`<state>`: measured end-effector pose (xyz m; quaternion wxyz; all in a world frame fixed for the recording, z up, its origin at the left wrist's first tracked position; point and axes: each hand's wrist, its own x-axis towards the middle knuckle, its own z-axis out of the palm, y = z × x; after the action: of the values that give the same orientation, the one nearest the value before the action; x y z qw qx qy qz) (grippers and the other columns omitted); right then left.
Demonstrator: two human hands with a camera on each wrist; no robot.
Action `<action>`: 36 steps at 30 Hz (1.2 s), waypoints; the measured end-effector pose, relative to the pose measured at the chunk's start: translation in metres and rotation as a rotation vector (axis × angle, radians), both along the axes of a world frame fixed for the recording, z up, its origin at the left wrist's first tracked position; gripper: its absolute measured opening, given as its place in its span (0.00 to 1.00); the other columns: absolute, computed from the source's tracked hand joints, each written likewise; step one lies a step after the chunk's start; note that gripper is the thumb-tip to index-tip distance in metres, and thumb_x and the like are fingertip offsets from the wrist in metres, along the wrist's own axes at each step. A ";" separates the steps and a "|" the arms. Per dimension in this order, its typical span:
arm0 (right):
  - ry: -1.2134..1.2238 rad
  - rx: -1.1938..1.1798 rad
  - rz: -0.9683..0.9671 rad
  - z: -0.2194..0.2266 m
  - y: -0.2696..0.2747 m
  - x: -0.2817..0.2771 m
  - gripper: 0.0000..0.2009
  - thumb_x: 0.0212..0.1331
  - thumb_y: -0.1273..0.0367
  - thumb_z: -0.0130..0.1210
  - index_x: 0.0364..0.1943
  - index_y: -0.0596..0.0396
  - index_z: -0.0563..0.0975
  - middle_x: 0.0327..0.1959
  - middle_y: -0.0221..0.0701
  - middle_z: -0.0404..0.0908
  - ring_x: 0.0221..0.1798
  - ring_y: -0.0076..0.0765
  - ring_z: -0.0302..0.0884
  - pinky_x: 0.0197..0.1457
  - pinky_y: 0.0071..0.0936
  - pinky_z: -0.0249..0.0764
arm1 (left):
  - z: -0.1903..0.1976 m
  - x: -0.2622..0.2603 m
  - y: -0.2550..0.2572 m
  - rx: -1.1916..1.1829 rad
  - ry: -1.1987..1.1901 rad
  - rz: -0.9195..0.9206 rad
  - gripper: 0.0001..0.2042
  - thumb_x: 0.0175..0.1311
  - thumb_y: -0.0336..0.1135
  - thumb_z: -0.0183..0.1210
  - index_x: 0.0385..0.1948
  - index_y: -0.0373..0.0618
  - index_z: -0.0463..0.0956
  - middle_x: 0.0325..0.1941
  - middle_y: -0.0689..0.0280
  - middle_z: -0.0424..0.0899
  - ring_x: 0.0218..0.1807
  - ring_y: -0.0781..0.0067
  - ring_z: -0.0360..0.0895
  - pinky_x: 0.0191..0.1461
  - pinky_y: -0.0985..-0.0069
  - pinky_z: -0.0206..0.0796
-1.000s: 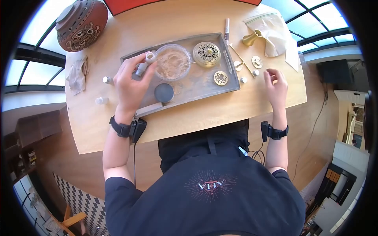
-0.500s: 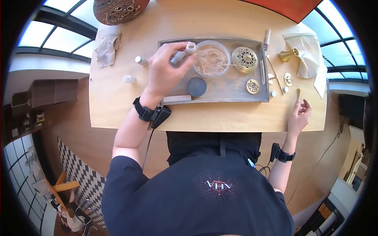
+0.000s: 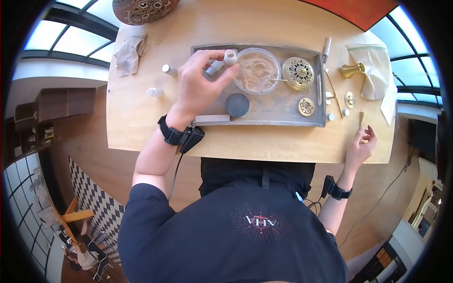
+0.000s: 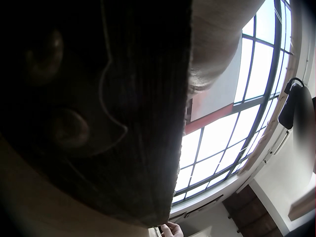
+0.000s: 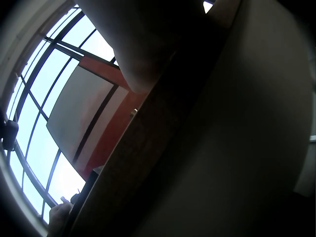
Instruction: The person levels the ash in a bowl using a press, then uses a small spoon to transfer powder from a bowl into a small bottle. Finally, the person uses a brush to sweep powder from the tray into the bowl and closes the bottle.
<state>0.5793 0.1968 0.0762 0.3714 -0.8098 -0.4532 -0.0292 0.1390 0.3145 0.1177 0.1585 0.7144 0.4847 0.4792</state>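
Note:
In the head view my left hand (image 3: 196,85) pinches a small pale bottle (image 3: 230,57) between thumb and fingers, its uncapped mouth facing up. It hangs over the left back part of a grey tray (image 3: 273,120), beside a clear dish of brownish powder (image 3: 257,70). At the right front, the fingers of my right hand (image 3: 361,147) are curled, with their tips at the lower end of a small brass-coloured tool (image 3: 362,118). The wrist views mostly show straps and blurred surfaces.
The tray bears a pierced brass lid (image 3: 300,71), a lotus-patterned disc (image 3: 306,107) and a dark round disc (image 3: 237,105). Two small bottles, one of them a capped bottle (image 3: 169,70), are at left. A brass vase (image 3: 353,70), thin rod (image 3: 333,93) and cloth (image 3: 130,55) lie around it.
The head view has shifted, moving the tray right in the picture. The brass-coloured tool shows above my right fingertips, where none was visible a second ago. My left hand keeps its bottle.

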 end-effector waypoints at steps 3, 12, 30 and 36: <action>0.011 0.018 0.002 0.001 0.000 -0.001 0.19 0.70 0.61 0.61 0.57 0.61 0.78 0.48 0.34 0.78 0.44 0.31 0.71 0.43 0.30 0.73 | 0.003 0.000 0.000 -0.016 0.006 0.015 0.13 0.56 0.34 0.76 0.41 0.43 0.86 0.40 0.62 0.90 0.39 0.68 0.85 0.44 0.73 0.76; -0.109 -0.278 0.112 0.015 -0.010 0.018 0.09 0.69 0.69 0.57 0.43 0.64 0.80 0.42 0.46 0.82 0.41 0.50 0.83 0.48 0.39 0.78 | 0.002 0.001 -0.004 -0.108 -0.006 0.010 0.11 0.62 0.31 0.72 0.44 0.39 0.85 0.48 0.68 0.92 0.38 0.84 0.75 0.48 0.81 0.70; 0.720 -0.177 0.964 0.121 -0.005 -0.119 0.04 0.72 0.76 0.57 0.42 0.63 0.80 0.30 0.31 0.82 0.34 0.24 0.81 0.38 0.23 0.75 | 0.053 0.010 -0.033 0.150 0.107 -0.018 0.12 0.52 0.36 0.76 0.33 0.44 0.84 0.31 0.65 0.86 0.34 0.69 0.82 0.40 0.73 0.75; 0.056 0.216 1.029 0.124 0.021 -0.191 0.03 0.66 0.78 0.60 0.41 0.59 0.82 0.30 0.37 0.83 0.30 0.34 0.83 0.36 0.28 0.77 | 0.067 0.019 -0.067 0.230 0.181 0.034 0.12 0.50 0.33 0.76 0.32 0.44 0.83 0.30 0.66 0.85 0.33 0.68 0.80 0.39 0.71 0.74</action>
<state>0.3881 0.2174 0.1999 0.4308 -0.4401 -0.7767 0.1322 0.1580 0.2470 0.1845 0.0230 0.7597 0.4508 0.4681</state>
